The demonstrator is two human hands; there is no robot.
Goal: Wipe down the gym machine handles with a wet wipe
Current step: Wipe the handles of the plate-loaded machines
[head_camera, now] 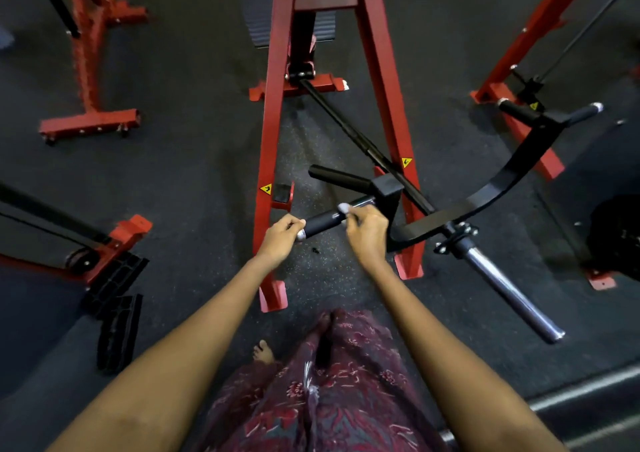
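A black handle with a chrome end cap sticks out toward me from the curved black bar of a red-framed machine. My left hand pinches the handle's chrome tip with closed fingers. My right hand is closed around the handle further in, pressing a small white wet wipe against it; only a corner of the wipe shows. A second black handle lies just behind. Two more grips sit at the bar's far right end.
The red A-frame legs stand just behind and left of my hands. A chrome weight sleeve juts toward me at right. Black plastic pieces lie on the dark rubber floor at left. Other red machine bases stand around.
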